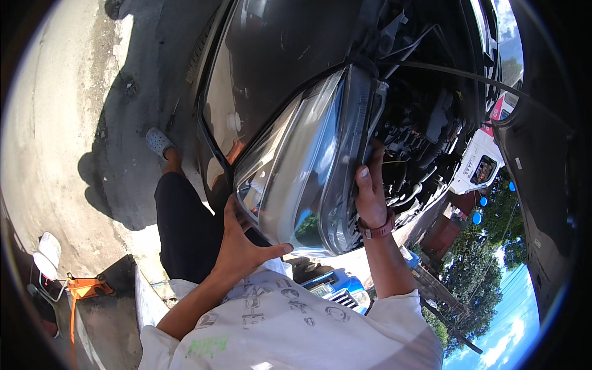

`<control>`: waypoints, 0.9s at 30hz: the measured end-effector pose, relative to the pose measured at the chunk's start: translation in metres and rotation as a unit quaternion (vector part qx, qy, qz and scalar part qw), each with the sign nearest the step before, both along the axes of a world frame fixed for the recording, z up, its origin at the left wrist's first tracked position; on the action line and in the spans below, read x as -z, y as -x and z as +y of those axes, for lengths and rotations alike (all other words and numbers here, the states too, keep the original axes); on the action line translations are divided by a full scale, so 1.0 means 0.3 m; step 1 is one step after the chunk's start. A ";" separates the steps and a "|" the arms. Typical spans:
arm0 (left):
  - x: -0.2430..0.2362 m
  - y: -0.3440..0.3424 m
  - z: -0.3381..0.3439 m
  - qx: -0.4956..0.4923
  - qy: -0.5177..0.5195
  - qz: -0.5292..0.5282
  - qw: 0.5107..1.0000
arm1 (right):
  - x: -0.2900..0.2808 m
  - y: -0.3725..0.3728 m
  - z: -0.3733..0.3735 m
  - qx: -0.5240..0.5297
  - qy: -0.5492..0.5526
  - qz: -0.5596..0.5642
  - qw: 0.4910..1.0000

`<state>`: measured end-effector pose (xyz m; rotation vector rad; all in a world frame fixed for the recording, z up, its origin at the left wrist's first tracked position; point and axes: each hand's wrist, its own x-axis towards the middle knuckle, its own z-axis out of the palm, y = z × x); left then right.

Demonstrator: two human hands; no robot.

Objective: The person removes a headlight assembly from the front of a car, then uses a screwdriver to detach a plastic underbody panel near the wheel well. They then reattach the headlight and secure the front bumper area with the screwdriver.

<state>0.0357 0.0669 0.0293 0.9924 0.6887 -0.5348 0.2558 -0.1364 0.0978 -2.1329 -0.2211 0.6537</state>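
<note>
A clear-lensed headlight unit (290, 166) sits at the corner of a dark car body (259, 49), beside the open engine bay (419, 148). My left hand (243, 237) is wrapped round the lamp's lower left corner, thumb along the bottom edge, fingertips partly hidden at its side. My right hand (370, 191), with a strapped watch (377, 229) on the wrist, grips the lamp's inner edge beside the engine bay, its thumb in sight and most fingers hidden behind the housing.
The raised dark hood (530, 197) fills the far right. An orange floor jack (86, 287) stands on concrete (61, 154) at lower left, near a white object (49, 253). My leg and clog (159, 142) are left of the car. A white vehicle (468, 160) and trees are beyond.
</note>
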 end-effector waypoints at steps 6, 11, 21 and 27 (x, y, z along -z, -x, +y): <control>0.001 -0.006 -0.008 -0.021 -0.013 -0.022 0.999 | -0.005 -0.200 0.103 0.067 0.040 -0.029 0.997; 0.024 -0.010 0.007 -0.004 -0.016 -0.033 0.999 | -0.092 -0.240 0.198 -0.044 0.260 -0.320 0.910; 0.034 -0.087 0.086 0.103 -0.045 -0.072 0.991 | -0.042 -0.314 0.423 0.045 0.112 -0.257 0.959; 0.038 -0.077 0.097 0.110 -0.051 -0.058 0.991 | -0.021 -0.297 0.417 0.011 0.143 -0.315 0.938</control>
